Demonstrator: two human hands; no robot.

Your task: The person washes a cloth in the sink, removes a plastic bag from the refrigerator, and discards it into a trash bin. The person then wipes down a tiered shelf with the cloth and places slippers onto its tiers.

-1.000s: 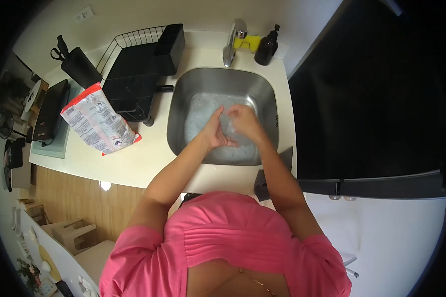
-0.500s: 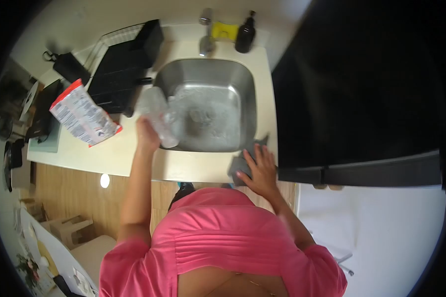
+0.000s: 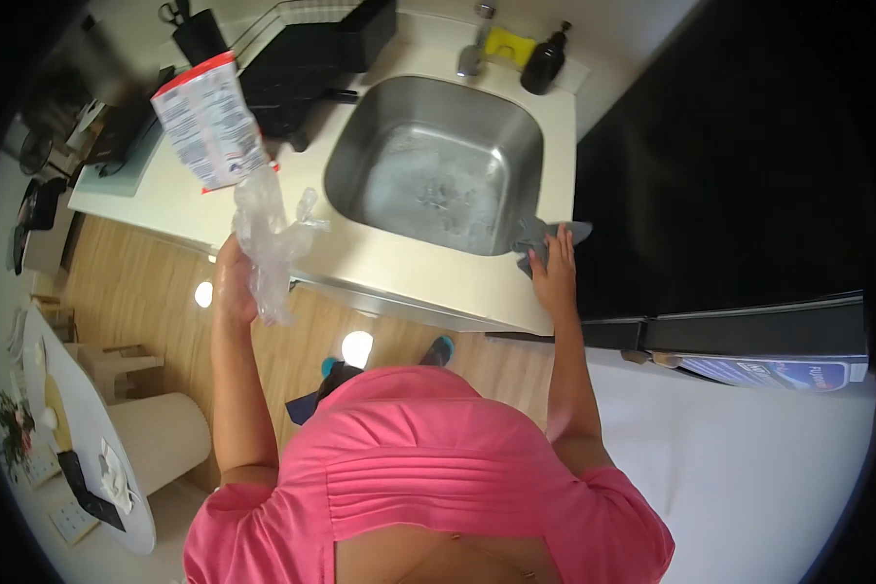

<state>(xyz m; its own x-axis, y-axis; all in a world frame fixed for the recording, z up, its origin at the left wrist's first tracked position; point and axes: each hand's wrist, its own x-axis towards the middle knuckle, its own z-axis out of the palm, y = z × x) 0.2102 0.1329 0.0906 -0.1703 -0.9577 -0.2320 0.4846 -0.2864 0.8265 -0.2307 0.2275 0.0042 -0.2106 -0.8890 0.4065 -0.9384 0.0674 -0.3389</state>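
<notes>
A crumpled clear plastic bag [image 3: 263, 229] hangs from my left hand [image 3: 232, 282], whose fingers are closed round it near the front edge of the counter. At the sink's right front corner, my right hand [image 3: 557, 277] has its fingers on a dark grey cloth [image 3: 532, 237], pressing it against the countertop [image 3: 438, 277]. Part of the cloth sticks out past the fingers on the right. Between my hands is the steel sink [image 3: 399, 105], its bottom wet with a little cloudy water. A red-and-white printed packet [image 3: 207, 122] lies just beyond the plastic bag.
Behind the sink stand a faucet [image 3: 471, 54], a yellow sponge-like item [image 3: 508, 45] and a dark pump bottle [image 3: 545, 63]. A black dish rack [image 3: 282, 83] sits at the back left. The tall black appliance [image 3: 711, 195] borders the counter on the right.
My left hand has drawn the plastic bag away from the sink, left and toward the counter's front edge. My right hand has slid the cloth along the sink's right corner. The view has turned.
</notes>
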